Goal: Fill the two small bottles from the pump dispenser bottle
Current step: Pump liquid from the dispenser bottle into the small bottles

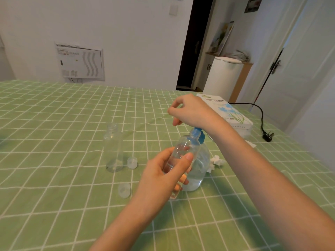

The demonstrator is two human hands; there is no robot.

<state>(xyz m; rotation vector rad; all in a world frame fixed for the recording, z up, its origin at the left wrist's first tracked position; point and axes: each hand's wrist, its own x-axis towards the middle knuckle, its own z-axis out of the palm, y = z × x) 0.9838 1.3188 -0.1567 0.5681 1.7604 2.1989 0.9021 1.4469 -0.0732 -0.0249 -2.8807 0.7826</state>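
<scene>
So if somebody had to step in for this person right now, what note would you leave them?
Left hand grips one small bottle, tilted with its mouth up at the blue nozzle of the pump dispenser bottle.
Right hand sits over the pump head, fingers loosely curled, holding nothing.
The second small bottle stands upright, uncapped, apparently empty. One cap lies beside it, another cap nearer, on the green tablecloth.
Done: both bottles opened.
Left: pump into the held bottle (level hard to read), then fill the second.
</scene>
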